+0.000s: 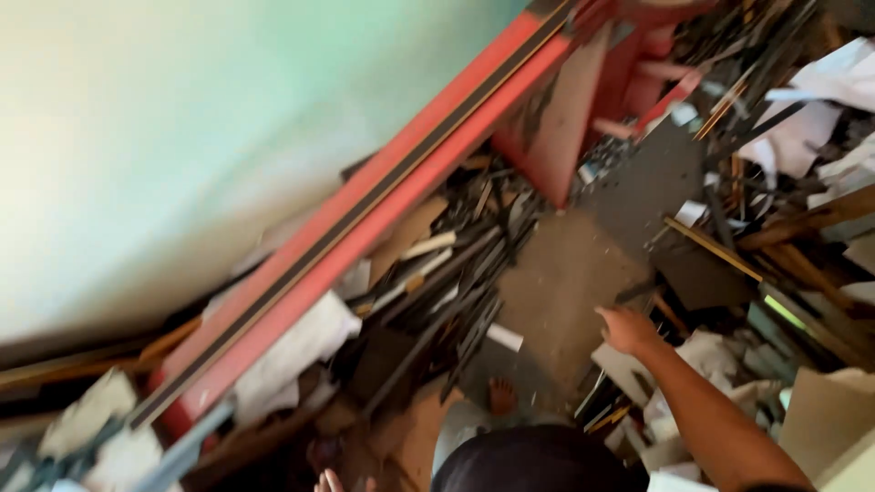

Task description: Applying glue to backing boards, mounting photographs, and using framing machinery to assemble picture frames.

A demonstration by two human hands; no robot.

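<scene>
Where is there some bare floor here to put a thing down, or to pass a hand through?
The one bare patch is the brown floor, between the heap of dark strips and the right hand, below the red frame. The grey board above it is also fairly bare. Elsewhere it is crowded: white paper scraps by the red beam, wood and paper at right.

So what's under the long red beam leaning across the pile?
Under the red beam, white paper, dark strips and brown board show. What lies deeper is covered.
</scene>
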